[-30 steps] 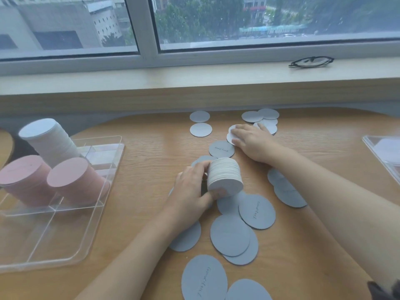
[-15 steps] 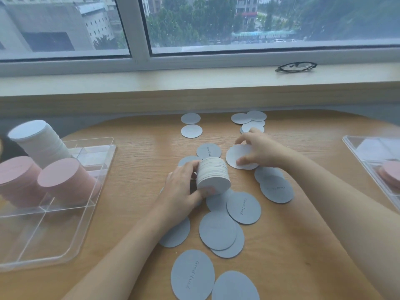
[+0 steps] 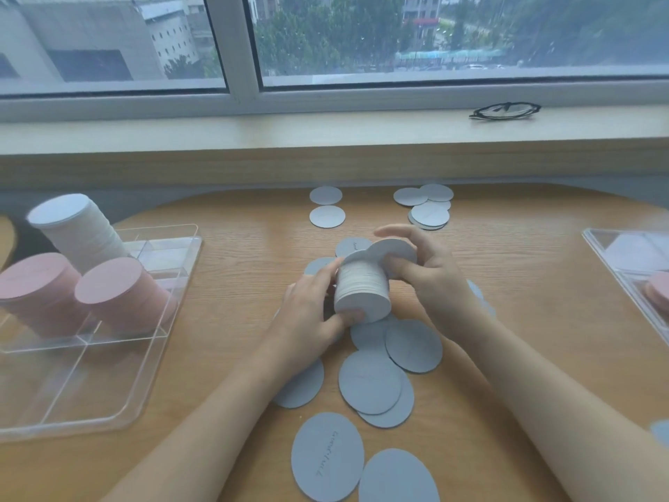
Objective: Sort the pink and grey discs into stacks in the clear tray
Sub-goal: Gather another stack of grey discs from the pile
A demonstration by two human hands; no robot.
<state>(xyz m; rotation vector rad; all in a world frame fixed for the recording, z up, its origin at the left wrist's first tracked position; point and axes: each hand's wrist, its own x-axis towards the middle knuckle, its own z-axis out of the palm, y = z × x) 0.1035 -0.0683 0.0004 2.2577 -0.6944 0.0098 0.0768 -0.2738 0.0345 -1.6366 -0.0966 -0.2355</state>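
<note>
- Head view: a stack of grey discs (image 3: 363, 289) is held at the middle of the wooden table (image 3: 525, 284), tilted so its flat near face shows.
- Left hand (image 3: 313, 313) grasps that stack from its 9 o'clock side, fingers curled over the far part and thumb pressed on the near face.
- Right hand (image 3: 429, 269) pinches a single grey disc (image 3: 392, 250) against the top edge of the stack, at the stack's 1 o'clock; the disc sits partly off to the right.
- Loose grey discs (image 3: 371, 380) lie flat and overlapping on the table at 6 o'clock from the stack, some with small writing on them.
- More loose discs sit at 12 o'clock: two discs (image 3: 327, 206) apart from each other, and a small overlapping cluster (image 3: 427, 208) at 1 o'clock.
- Clear tray (image 3: 90, 393) with dividers rests at 9 o'clock, near the table's left edge.
- Two pink stacks (image 3: 108, 295) stand side by side in the tray's far compartments, leaning left.
- A tall grey stack (image 3: 78, 233) stands behind them at the tray's far side, also leaning.
- A second clear tray (image 3: 615, 248) is at 3 o'clock, cut by the frame edge, with something pink inside.
- Folded glasses (image 3: 505, 111) lie on the window sill (image 3: 253, 134) at 1 o'clock, well apart from the table.
</note>
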